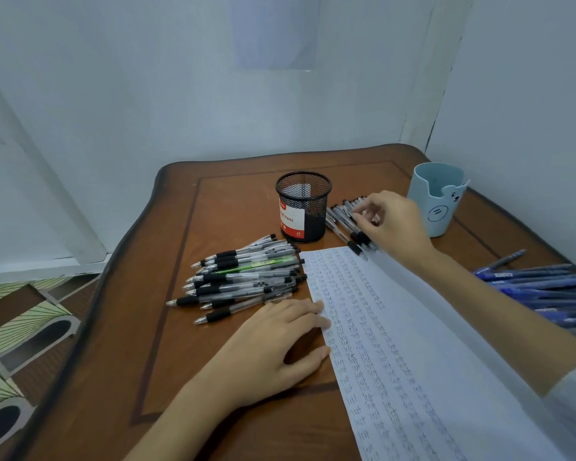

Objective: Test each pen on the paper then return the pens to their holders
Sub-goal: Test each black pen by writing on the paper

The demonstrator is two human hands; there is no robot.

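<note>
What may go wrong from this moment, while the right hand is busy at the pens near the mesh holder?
1. The right hand works in the small heap of clear black-grip pens; nudged neighbours may roll against the black wire-mesh holder.
2. Its forearm crosses the white written sheet of paper, which only the left hand steadies; the sheet may shift.

The left hand (273,344) rests on the paper (413,327) while the right hand (393,224) touches black pens (341,218) at three o'clock of the mesh holder (303,207).
</note>
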